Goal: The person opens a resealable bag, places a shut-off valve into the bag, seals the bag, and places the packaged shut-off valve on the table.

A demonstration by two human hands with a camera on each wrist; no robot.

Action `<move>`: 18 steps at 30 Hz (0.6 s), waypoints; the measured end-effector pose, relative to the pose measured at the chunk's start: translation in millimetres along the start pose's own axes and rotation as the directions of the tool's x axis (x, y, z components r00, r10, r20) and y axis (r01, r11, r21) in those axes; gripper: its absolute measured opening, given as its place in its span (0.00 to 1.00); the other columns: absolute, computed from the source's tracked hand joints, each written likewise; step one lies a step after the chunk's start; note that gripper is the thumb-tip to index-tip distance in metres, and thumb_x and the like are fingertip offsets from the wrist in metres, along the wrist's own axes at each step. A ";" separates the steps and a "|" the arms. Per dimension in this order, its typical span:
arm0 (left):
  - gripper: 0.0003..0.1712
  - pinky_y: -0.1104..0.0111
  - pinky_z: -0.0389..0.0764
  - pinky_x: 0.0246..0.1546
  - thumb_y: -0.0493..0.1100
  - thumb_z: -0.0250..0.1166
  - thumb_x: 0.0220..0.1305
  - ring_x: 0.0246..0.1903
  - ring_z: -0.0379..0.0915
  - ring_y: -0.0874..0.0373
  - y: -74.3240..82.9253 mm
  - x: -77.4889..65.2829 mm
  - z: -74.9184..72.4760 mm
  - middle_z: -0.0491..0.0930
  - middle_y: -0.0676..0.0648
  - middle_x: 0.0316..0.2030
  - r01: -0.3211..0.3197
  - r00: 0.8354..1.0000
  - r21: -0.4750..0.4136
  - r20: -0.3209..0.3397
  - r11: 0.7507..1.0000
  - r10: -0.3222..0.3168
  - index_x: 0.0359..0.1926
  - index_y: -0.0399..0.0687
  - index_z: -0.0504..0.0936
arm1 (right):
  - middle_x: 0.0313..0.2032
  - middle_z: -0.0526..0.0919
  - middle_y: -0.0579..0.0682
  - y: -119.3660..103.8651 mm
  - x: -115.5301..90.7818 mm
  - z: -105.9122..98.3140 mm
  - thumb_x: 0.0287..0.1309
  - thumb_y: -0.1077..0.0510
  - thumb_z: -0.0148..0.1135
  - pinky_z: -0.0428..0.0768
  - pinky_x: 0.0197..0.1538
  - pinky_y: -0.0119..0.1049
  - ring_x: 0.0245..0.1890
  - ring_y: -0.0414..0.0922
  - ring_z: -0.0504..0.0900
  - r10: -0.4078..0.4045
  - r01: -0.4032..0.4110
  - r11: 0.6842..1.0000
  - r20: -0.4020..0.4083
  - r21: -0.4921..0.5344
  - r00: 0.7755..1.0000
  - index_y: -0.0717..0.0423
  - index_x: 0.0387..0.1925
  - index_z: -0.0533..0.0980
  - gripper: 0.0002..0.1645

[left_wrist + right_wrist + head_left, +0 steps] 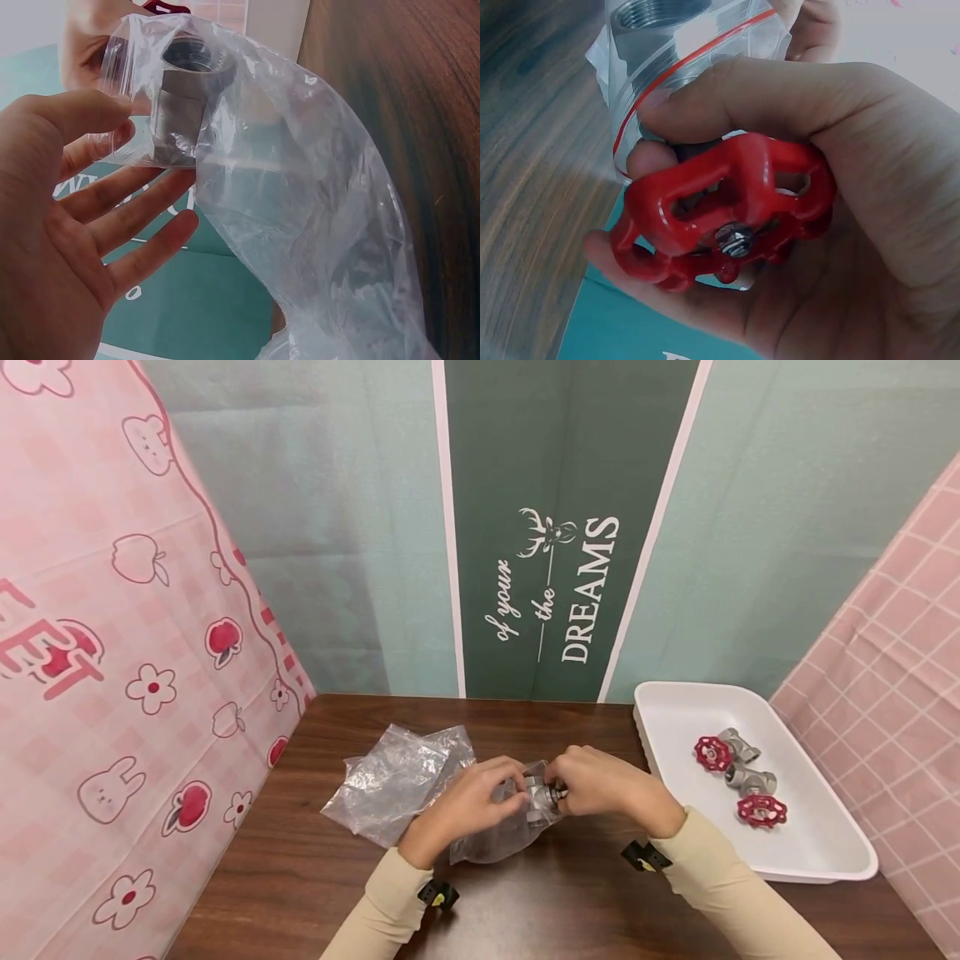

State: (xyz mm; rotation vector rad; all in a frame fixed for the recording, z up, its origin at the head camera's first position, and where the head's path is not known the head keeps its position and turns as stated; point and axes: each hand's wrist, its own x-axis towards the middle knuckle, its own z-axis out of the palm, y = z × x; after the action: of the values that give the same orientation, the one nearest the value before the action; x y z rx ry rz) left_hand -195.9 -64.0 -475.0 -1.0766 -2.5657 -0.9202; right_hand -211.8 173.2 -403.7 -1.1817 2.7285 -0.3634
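Note:
A metal gate valve (537, 798) with a red handwheel (754, 171) is partly inside a clear zip bag (300, 150). My right hand (603, 783) grips the valve around its stem, just behind the handwheel, which sits outside the bag's red-striped mouth. The threaded body end (187, 105) shows through the plastic in the left wrist view. At the bag's mouth, the thumb and index finger of my left hand (480, 800) pinch the plastic. Its other fingers spread under the valve body. The rest of the bag hangs toward the left, over the table.
More clear plastic bags (393, 770) lie flat on the brown wooden table (352, 714) at the left. A white tray (825, 839) on the right holds two similar valves (738, 747) with red handwheels. Printed cloths line the back and both sides.

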 end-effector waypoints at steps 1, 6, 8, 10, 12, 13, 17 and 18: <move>0.03 0.67 0.85 0.53 0.46 0.71 0.70 0.53 0.85 0.59 0.5 0.3 0.1 0.88 0.53 0.55 -0.001 1.000 0.000 0.001 1.000 0.001 0.41 0.56 0.84 | 0.17 0.67 0.34 0.3 -0.2 0.6 0.43 0.68 0.72 0.62 0.22 0.27 0.19 0.32 0.62 -0.003 0.003 1.000 0.000 0.004 1.000 0.46 0.22 0.78 0.14; 0.03 0.68 0.85 0.52 0.44 0.71 0.69 0.51 0.85 0.58 1.7 0.5 1.2 0.88 0.51 0.55 -0.009 1.000 -0.017 0.012 1.000 0.009 0.41 0.53 0.85 | 0.18 0.69 0.34 1.6 0.3 4.7 0.42 0.70 0.71 0.64 0.22 0.27 0.19 0.32 0.63 -0.009 0.009 1.000 0.000 0.018 1.000 0.48 0.22 0.80 0.14; 0.03 0.68 0.85 0.52 0.43 0.71 0.69 0.50 0.85 0.58 1.9 0.5 1.7 0.88 0.51 0.54 -0.008 1.000 -0.022 0.017 1.000 0.008 0.40 0.52 0.85 | 0.18 0.69 0.34 2.0 0.6 6.5 0.42 0.70 0.72 0.64 0.23 0.27 0.19 0.32 0.63 -0.005 0.005 1.000 -0.001 0.018 1.000 0.48 0.22 0.80 0.14; 0.02 0.67 0.85 0.52 0.43 0.70 0.69 0.50 0.86 0.58 1.9 0.6 2.5 0.88 0.51 0.54 -0.005 1.000 -0.022 0.019 1.000 0.006 0.40 0.53 0.84 | 0.18 0.70 0.35 2.6 0.6 8.5 0.43 0.70 0.72 0.64 0.23 0.27 0.19 0.32 0.63 0.001 -0.001 1.000 -0.001 0.022 1.000 0.48 0.23 0.80 0.14; 0.02 0.66 0.86 0.52 0.42 0.71 0.69 0.51 0.86 0.57 1.7 0.6 3.2 0.88 0.50 0.54 -0.004 1.000 -0.025 0.019 1.000 0.004 0.40 0.53 0.84 | 0.18 0.69 0.35 3.2 0.6 10.2 0.43 0.71 0.71 0.64 0.23 0.27 0.20 0.32 0.62 0.003 -0.003 1.000 0.000 0.027 1.000 0.48 0.23 0.79 0.15; 0.03 0.66 0.86 0.53 0.42 0.71 0.69 0.51 0.86 0.57 1.5 0.7 3.5 0.88 0.50 0.55 -0.002 1.000 -0.026 0.020 1.000 0.002 0.40 0.54 0.84 | 0.19 0.68 0.35 3.8 0.7 11.0 0.44 0.71 0.71 0.63 0.23 0.28 0.20 0.33 0.62 0.004 -0.004 0.999 0.003 0.032 1.000 0.48 0.23 0.79 0.15; 0.03 0.65 0.85 0.55 0.41 0.71 0.68 0.52 0.85 0.56 1.7 0.7 4.4 0.88 0.50 0.55 0.003 1.000 -0.034 0.020 0.999 -0.002 0.39 0.53 0.84 | 0.20 0.67 0.35 6.1 1.3 12.9 0.45 0.72 0.70 0.62 0.24 0.28 0.20 0.33 0.61 -0.004 0.003 0.998 0.020 0.062 1.000 0.49 0.25 0.79 0.14; 0.03 0.65 0.85 0.55 0.41 0.71 0.68 0.52 0.85 0.56 2.0 0.7 4.5 0.88 0.50 0.55 0.004 1.000 -0.032 0.020 0.999 -0.003 0.40 0.53 0.84 | 0.20 0.68 0.36 6.5 1.6 13.1 0.45 0.72 0.70 0.63 0.24 0.27 0.21 0.33 0.61 -0.009 0.008 0.997 0.023 0.071 1.000 0.49 0.26 0.79 0.15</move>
State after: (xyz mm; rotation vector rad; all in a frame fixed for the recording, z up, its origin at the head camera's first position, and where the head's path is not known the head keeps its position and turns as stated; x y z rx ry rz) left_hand -194.8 -59.7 -477.4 -1.0955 -2.5778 -0.9597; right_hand -214.5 174.2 -418.2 -1.1722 2.6678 -0.4405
